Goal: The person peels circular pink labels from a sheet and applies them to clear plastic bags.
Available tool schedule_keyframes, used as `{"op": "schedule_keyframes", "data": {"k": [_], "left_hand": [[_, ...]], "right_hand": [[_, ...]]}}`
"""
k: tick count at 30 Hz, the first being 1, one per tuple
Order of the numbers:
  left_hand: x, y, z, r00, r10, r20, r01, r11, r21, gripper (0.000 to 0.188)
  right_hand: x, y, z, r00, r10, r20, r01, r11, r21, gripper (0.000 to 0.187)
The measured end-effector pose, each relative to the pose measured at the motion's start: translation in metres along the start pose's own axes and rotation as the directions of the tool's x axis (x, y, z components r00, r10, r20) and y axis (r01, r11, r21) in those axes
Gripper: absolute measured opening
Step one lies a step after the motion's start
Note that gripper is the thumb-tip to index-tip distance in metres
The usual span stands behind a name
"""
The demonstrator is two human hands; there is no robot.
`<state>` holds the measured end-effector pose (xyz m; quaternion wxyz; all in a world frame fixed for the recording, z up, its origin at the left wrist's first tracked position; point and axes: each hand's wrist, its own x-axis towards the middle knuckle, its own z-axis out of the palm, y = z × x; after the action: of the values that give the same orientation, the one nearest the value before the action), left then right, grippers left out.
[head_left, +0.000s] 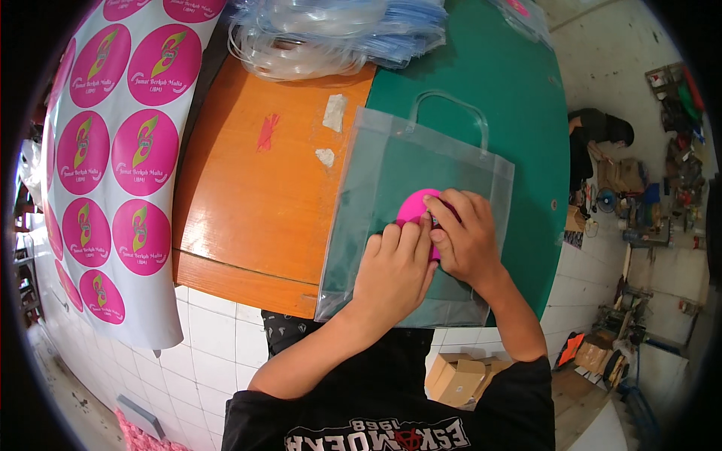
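A clear plastic bag (361,188) with a looped transparent handle lies flat in front of me, its top edge pointing away. On its middle sits a round pink sticker (412,204), partly covered by my fingers. My left hand (395,263) bears on the sticker's lower left part, fingers bent and close together, the index reaching its centre. Over the sticker's right side is my right hand (466,233), with its index finger and thumb on the pink surface and the other fingers curled. The two hands meet at the centre; the fingertips underneath are partly hidden.
A sheet of round pink stickers (145,150) hangs at the left of the orange tabletop (256,210). Stacked clear bags (338,30) lie at the far edge. The green surface (526,105) extends right. An open cardboard box (455,379) stands below; another person (598,139) is at far right.
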<state>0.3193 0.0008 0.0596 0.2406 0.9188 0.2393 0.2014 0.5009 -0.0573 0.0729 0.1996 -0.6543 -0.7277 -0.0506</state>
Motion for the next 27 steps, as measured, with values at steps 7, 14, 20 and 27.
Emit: {"op": "schedule_keyframes", "data": {"k": [7,14,20,27], "left_hand": [[0.002,0.0,-0.001,1.0,0.007,-0.012,-0.007,1.0,0.026,0.066],[-0.001,0.0,0.001,0.999,-0.022,0.029,0.024,0.999,-0.045,0.061],[-0.001,0.0,0.0,1.0,-0.005,0.013,0.005,0.999,-0.045,0.054],[0.005,0.003,-0.01,0.998,0.048,-0.034,-0.05,0.997,-0.061,0.059]], "right_hand": [[0.0,0.0,0.002,1.0,0.001,-0.015,-0.002,1.0,-0.028,0.039],[0.003,-0.006,-0.003,1.0,0.021,0.02,-0.02,0.999,-0.045,0.037],[0.0,-0.008,-0.004,1.0,0.029,-0.003,-0.029,0.997,-0.074,0.038],[-0.007,-0.009,-0.015,0.996,0.079,0.039,-0.079,0.997,0.007,0.043]]}}
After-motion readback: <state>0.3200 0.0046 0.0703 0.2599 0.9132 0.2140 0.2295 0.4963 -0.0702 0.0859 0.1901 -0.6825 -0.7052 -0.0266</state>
